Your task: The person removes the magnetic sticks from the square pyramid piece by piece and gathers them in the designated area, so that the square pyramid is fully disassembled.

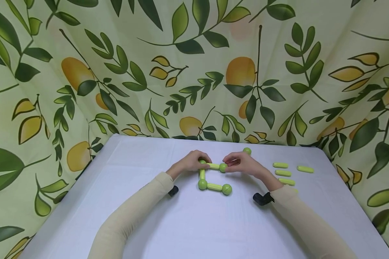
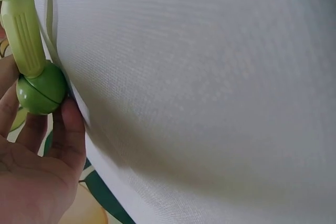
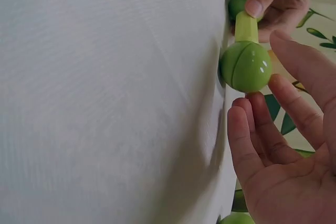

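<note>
A C-shaped frame of green balls and ribbed yellow-green rods lies on the table in the head view. My left hand (image 1: pixel 192 160) grips its far left corner ball (image 2: pixel 42 90), with fingers around it and a rod (image 2: pixel 23 35) joined on. From that corner another rod (image 1: pixel 213 166) runs right to the far right ball (image 3: pixel 247 66). Beside that ball is my right hand (image 1: pixel 244 164), fingers loosely spread and fingertips right at its surface, the thumb apart. Nearer me, a front left ball (image 1: pixel 202 184), a rod (image 1: pixel 214 186) and a front right ball (image 1: pixel 227 189) form the near side.
A loose green ball (image 1: pixel 247 151) sits behind my right hand. Several loose rods (image 1: pixel 283 173) lie to the right, one of them partly behind the right sleeve. White cloth (image 1: pixel 142 154) covers the table, and a leaf-and-fruit patterned curtain (image 1: pixel 194 90) hangs along its back edge.
</note>
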The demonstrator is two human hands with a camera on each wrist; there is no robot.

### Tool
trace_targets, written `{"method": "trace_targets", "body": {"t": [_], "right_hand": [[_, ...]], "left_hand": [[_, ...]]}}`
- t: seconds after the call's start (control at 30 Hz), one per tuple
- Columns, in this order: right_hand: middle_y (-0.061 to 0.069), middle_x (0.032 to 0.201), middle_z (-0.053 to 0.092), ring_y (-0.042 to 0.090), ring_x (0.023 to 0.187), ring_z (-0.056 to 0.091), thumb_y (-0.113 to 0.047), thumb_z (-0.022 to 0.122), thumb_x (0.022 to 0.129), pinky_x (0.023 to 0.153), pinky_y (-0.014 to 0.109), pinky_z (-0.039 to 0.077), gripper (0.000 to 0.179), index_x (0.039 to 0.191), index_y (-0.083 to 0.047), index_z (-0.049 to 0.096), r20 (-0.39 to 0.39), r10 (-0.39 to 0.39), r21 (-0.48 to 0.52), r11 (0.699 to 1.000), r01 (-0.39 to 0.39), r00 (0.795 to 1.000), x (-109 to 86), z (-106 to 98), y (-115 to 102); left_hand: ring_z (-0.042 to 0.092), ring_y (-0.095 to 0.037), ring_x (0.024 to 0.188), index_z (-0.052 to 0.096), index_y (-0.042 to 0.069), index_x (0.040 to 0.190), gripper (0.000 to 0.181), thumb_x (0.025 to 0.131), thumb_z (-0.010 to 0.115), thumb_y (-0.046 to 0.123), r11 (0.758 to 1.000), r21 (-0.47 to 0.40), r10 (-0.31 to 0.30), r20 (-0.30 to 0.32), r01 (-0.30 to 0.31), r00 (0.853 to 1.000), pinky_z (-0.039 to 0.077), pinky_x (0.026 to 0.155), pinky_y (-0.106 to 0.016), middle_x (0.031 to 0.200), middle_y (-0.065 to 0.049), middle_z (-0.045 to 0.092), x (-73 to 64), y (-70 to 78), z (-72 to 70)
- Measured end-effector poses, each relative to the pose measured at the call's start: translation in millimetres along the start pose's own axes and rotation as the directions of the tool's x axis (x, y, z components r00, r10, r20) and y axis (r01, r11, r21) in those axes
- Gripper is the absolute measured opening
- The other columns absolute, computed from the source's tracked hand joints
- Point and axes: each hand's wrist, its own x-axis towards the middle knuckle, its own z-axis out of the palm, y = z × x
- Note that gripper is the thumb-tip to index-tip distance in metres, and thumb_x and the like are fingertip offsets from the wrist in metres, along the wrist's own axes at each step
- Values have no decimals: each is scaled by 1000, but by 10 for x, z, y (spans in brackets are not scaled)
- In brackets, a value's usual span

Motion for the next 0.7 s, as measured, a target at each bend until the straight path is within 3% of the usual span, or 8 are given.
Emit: {"method": "trace_targets", "body": {"t": [0.23,0.7], "right_hand": [[12,109,71,30,100,66,-5,85,83,92,45,53,34,112,4,71,27,-20,-40,999,21,999,92,86,4],[7,102,71,22,88,61,0,84,82,79,31,52,24,105,-1,75,9,-1,-71,997,1,1000,149,186,5]], "left_hand": [[60,-12,94,78,9,104,10,95,75,10,1000,-3,26,-8,-26,1000,47,89,-26,98,4,72,1,-11,0],[59,-10,91,78,9,104,10,95,74,11,1000,-8,11,1,-11,1000,47,88,-27,98,5,72,-6,-4,-13]]}}
